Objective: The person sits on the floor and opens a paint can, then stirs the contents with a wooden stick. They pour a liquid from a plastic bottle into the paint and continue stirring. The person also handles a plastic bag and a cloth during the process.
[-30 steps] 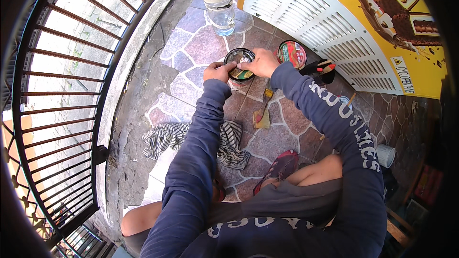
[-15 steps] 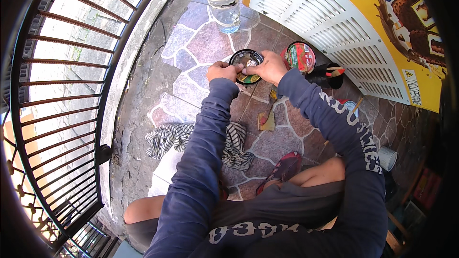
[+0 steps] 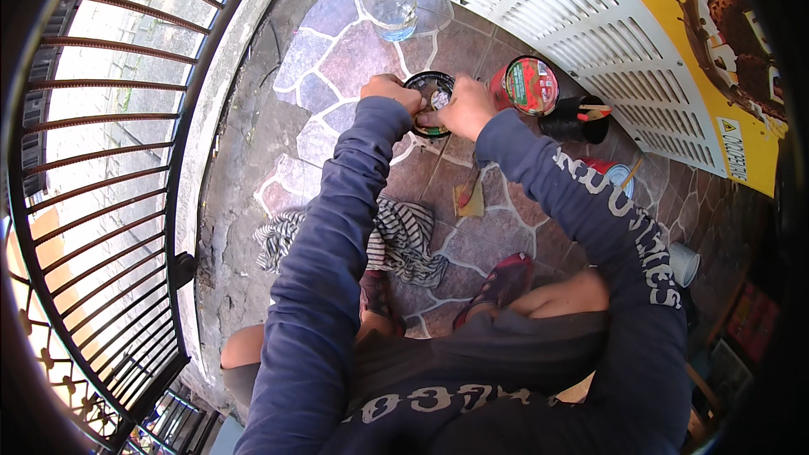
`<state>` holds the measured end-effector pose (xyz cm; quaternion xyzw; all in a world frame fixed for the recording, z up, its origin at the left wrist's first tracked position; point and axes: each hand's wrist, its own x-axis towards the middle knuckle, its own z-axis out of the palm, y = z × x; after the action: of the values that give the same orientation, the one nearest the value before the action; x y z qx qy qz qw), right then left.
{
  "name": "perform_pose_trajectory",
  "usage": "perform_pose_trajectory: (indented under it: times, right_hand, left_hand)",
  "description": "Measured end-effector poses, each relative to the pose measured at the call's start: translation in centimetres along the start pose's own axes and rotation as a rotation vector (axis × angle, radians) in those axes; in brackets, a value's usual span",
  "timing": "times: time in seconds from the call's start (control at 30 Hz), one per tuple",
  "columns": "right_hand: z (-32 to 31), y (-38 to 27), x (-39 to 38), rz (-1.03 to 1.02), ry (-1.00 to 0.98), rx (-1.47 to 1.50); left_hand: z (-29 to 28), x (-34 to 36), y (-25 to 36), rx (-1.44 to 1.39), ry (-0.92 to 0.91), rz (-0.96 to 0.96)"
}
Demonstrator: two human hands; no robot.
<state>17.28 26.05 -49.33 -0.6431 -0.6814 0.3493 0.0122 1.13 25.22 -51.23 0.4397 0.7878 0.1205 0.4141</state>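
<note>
Round black-rimmed container (image 3: 428, 87), probably a can, held between left hand (image 3: 394, 93), pinching its left rim, and right hand (image 3: 468, 108), pinching its right rim.

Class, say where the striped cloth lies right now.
In the head view, the striped cloth lies left of centre on the tiled floor, partly hidden by the left sleeve, with a yellowish square to its right.

The round rim (image 3: 428, 76) is black, the tin (image 3: 531, 86) red and green — the cloth (image 3: 409, 244) striped black and white.
</note>
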Motion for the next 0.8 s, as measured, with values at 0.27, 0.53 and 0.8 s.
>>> perform_pose_trajectory:
  times: [0.27,0.53,0.8]
  right_hand:
    - [-1.4,-1.9,-1.4,0.014,0.05,-0.099]
    - [-17.4,8.2,-11.7,-0.316,0.419,0.064]
    - [-16.3,22.5,-27.6,0.581,0.214,0.317]
  left_hand:
    - [-0.6,-0.8,0.7,0.142,-0.066,0.056]
    - [-5.6,-1.2,0.7,0.124,0.571,0.765]
    - [6.8,-14.5,6.8,-0.182,-0.02,1.437]
